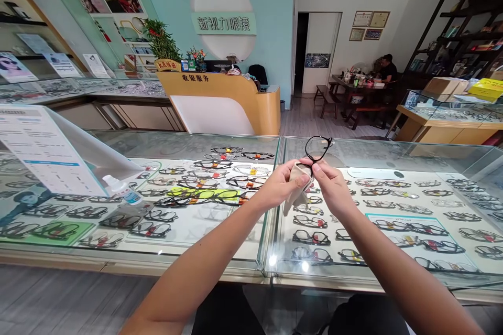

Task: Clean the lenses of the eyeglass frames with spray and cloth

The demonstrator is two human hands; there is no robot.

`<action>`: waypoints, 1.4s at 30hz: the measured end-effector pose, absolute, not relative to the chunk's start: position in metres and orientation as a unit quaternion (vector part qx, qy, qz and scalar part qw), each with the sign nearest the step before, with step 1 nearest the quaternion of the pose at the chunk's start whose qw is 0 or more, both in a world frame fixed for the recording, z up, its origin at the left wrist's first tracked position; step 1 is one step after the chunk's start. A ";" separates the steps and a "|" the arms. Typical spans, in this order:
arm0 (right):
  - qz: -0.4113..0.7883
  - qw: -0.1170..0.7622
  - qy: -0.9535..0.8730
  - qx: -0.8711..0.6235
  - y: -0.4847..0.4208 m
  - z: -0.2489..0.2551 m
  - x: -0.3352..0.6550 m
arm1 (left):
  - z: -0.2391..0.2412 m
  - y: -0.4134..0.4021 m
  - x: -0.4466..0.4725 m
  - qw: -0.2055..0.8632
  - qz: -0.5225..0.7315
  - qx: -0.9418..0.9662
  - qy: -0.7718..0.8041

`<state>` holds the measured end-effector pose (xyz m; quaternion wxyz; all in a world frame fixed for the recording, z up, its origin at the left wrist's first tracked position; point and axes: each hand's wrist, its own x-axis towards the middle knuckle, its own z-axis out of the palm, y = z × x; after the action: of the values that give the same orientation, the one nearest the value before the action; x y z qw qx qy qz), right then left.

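Above the glass display case, both my hands meet around one pair of black-framed glasses (318, 148). My left hand (283, 184) is closed on a beige cleaning cloth (294, 200), which wraps the lower lens and hangs down below the fingers. My right hand (329, 184) pinches the frame near its middle. One lens stands up clear above the fingers; the other is mostly hidden by cloth and fingers. Under the glass top (275, 259) lie many eyeglass frames in rows.
On the case at left stand a white spray bottle (122, 189) and a folded printed sign (55, 151). A wooden reception counter (271, 109) is beyond. A person (388, 70) sits at a dark table (359, 82) at back right. Boxes (446, 87) rest on another case.
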<state>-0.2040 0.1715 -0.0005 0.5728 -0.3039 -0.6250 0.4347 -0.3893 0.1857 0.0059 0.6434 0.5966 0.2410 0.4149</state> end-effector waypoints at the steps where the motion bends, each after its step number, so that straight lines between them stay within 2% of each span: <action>1: 0.429 0.572 -0.628 -0.306 0.171 0.000 -0.205 | 0.004 0.185 -0.386 0.644 0.426 0.588 0.242; 8: 0.420 0.567 -0.631 -0.322 0.165 0.011 -0.209 | 0.003 0.181 -0.375 0.629 0.473 0.572 0.231; 18: 0.423 0.559 -0.630 -0.334 0.171 0.001 -0.201 | 0.006 0.191 -0.392 0.643 0.406 0.603 0.240; 27: 0.466 0.564 -0.597 -0.329 0.173 -0.001 -0.201 | 0.009 0.190 -0.397 0.638 0.394 0.619 0.234; 36: 0.485 0.561 -0.593 -0.313 0.168 0.001 -0.208 | 0.001 0.182 -0.373 0.627 0.480 0.557 0.256; 42: 0.454 0.569 -0.609 -0.317 0.173 0.002 -0.199 | 0.011 0.190 -0.395 0.615 0.401 0.632 0.248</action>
<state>-0.1988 0.1726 0.0015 0.5685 -0.3166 -0.6090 0.4536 -0.3953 0.1899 0.0107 0.6145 0.6324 0.2482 0.4011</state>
